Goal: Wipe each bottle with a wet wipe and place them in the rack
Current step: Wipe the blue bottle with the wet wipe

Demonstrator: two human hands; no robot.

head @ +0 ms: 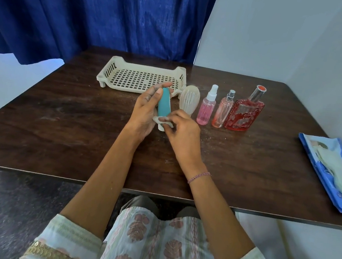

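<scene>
Left fingers: on our left hand (145, 110), the fingers (165, 85) curl behind the teal bottle (164, 104) and the thumb presses on its front, so they grip its upper half.
Right fingers: our right hand (183, 134) has its fingers (174, 117) bunched, pinching the wet wipe (156, 119) against the bottle's lower end, just above the white cap (161, 127).
Bottle's place: it sits between the two sets of fingers, held off the table (63, 120).
Long axis: it runs from our side away toward the rack (143, 63), a little tilted. The cap end points back at us and the rounded teal end points at the rack.
Step in hand: we judge the wiping to be at the cap end. The teal length beyond the wipe calls for a stroke along the axis.
Relation that matters: the rack lies straight beyond the left fingertips, near them, and the bottle's far end aims at its front edge. The left hand is nearer to it and holds the bottle, so we expect that hand to carry it over.
Rack contents: we see no bottle in it.
Right of the right fingers: the white ribbed bottle (189, 99) stands just beside them. Past it stand the pink spray bottle (207, 107), the slim pink bottle (223, 111) and the red square bottle (244, 113), all upright in a row and none touched.
Farthest right: the blue wipes pack (332, 170) lies at the table edge, well apart from the fingers.
</scene>
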